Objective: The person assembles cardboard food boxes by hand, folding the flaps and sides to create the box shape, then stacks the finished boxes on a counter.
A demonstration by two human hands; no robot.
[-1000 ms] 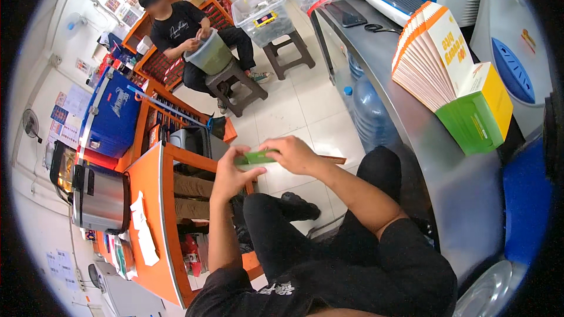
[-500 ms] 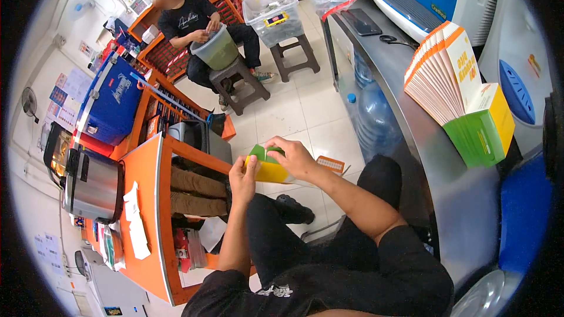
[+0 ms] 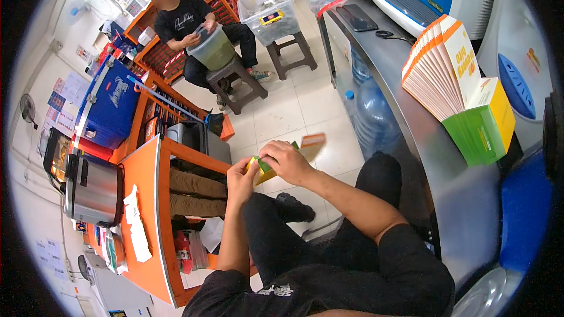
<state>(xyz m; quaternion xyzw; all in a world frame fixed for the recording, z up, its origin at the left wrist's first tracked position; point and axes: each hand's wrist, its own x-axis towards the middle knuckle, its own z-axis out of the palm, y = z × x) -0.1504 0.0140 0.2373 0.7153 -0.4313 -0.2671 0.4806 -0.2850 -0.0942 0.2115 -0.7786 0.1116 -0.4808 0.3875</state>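
In front of my knees I hold a small folding carton (image 3: 265, 177) in yellow, green and white, tilted. My left hand (image 3: 239, 181) pinches its near-left end with thumb and fingers. Over the green flap lies my right hand (image 3: 286, 162), its fingers closed on the carton's edge and hiding part of it. A blurred orange and white end sticks out beyond the right hand. On the steel counter to the right stands a fanned row of flat cartons (image 3: 437, 73), leaning against a green and yellow carton (image 3: 476, 135).
Scissors (image 3: 392, 36) and a phone (image 3: 358, 17) lie on the steel counter (image 3: 423, 158). Water bottles (image 3: 376, 117) stand below it. An orange table (image 3: 144, 170) with a steel cooker (image 3: 97, 191) is at left. Beyond, a seated person (image 3: 188, 23) handles a clear tub (image 3: 214, 47).
The carton has turned, its orange end swinging upward past my right hand. My right hand has shifted left and closed over the green flap. The seated person's hands have moved slightly.
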